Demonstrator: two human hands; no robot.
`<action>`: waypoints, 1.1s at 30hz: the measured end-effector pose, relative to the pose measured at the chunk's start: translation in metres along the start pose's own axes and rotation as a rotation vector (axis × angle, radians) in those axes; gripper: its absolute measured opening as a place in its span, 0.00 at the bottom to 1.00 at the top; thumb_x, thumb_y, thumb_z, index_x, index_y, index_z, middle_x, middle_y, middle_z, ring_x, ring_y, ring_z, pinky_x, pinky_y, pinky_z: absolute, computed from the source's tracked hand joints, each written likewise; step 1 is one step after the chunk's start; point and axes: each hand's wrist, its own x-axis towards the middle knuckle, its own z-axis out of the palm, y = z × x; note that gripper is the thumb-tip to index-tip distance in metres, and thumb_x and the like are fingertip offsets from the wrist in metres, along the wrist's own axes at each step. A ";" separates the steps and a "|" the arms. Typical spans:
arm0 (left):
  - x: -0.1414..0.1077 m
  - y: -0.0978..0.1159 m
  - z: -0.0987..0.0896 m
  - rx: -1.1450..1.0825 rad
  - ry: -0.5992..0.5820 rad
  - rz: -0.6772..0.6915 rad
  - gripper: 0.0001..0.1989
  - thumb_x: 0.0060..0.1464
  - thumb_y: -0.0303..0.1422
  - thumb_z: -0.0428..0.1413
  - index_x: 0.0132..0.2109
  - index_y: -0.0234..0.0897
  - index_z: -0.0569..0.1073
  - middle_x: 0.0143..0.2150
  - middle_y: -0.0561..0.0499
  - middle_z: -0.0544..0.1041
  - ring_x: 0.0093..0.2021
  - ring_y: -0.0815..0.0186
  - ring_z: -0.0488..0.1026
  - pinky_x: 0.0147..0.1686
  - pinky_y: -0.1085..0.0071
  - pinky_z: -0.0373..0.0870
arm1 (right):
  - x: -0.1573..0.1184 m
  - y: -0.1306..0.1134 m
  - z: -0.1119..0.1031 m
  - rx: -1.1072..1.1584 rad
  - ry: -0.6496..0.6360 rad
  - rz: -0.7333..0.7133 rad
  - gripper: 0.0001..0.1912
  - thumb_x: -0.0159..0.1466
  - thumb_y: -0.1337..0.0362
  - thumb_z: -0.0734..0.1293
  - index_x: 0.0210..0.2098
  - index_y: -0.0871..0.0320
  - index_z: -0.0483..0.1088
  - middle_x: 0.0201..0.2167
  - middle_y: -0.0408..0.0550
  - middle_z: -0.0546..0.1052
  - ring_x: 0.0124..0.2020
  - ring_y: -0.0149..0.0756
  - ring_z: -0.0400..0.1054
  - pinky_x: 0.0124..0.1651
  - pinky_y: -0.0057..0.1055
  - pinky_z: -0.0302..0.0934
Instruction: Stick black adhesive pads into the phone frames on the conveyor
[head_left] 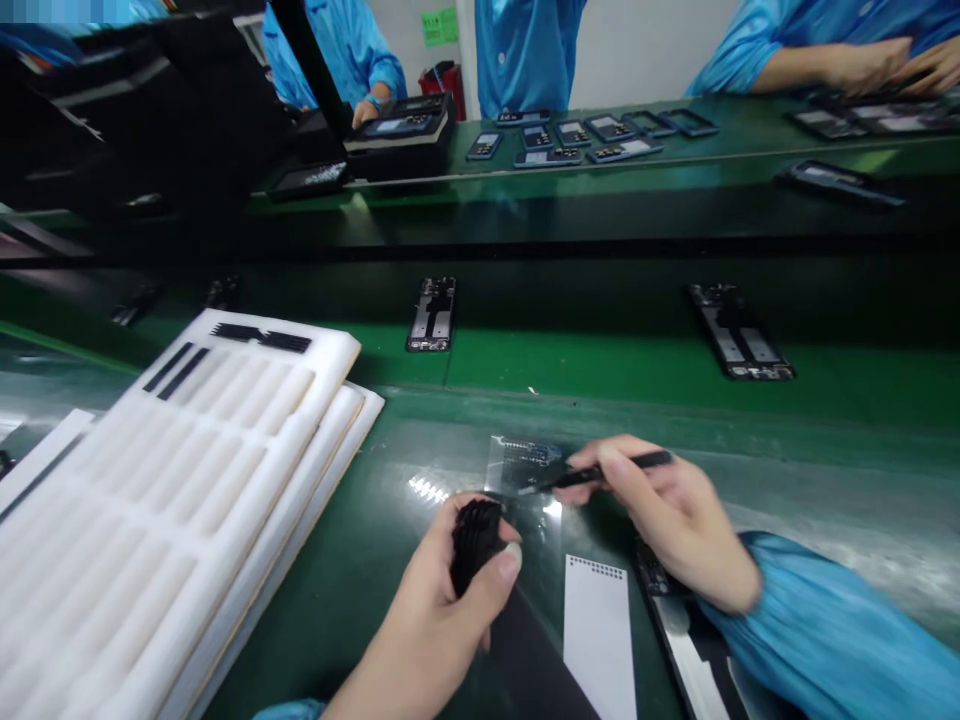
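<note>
View: head camera, looking forward and down at both hands above a green conveyor bench (352, 570).
Left hand (424, 610): fingers curled, thumb on top, holding a black ribbed bundle of thin strips (474, 545).
Right hand (670, 515): narrow pencil grip on a slim black pen-shaped tool (600, 475), tip over a clear plastic film sheet (525, 470).
Beside hands: white perforated-edge paper strip (598, 630); black phone mid-frame (675, 620) under right wrist.
Left: stacked white foam trays (172, 480).
Far side: co-workers in blue smocks (525, 55).
</note>
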 end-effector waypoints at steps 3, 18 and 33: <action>-0.018 0.017 -0.002 -0.657 -0.246 -0.226 0.12 0.64 0.39 0.52 0.46 0.36 0.72 0.28 0.53 0.69 0.23 0.71 0.64 0.24 0.74 0.62 | -0.021 -0.029 -0.009 -0.071 0.020 -0.115 0.21 0.72 0.54 0.62 0.31 0.47 0.83 0.34 0.47 0.84 0.36 0.39 0.80 0.40 0.29 0.77; -0.051 0.018 0.009 -0.910 -0.400 -0.086 0.14 0.65 0.40 0.55 0.50 0.34 0.69 0.30 0.51 0.71 0.26 0.73 0.65 0.29 0.74 0.62 | -0.049 -0.050 -0.006 -0.099 -0.096 -0.252 0.14 0.72 0.61 0.63 0.35 0.47 0.81 0.34 0.39 0.83 0.37 0.31 0.80 0.43 0.17 0.73; -0.054 0.025 0.019 -0.865 -0.240 0.005 0.13 0.65 0.37 0.52 0.51 0.34 0.74 0.34 0.48 0.75 0.25 0.72 0.65 0.26 0.73 0.60 | -0.057 -0.051 -0.019 -0.166 0.068 -0.320 0.13 0.72 0.55 0.63 0.37 0.45 0.79 0.33 0.41 0.84 0.34 0.35 0.81 0.39 0.22 0.76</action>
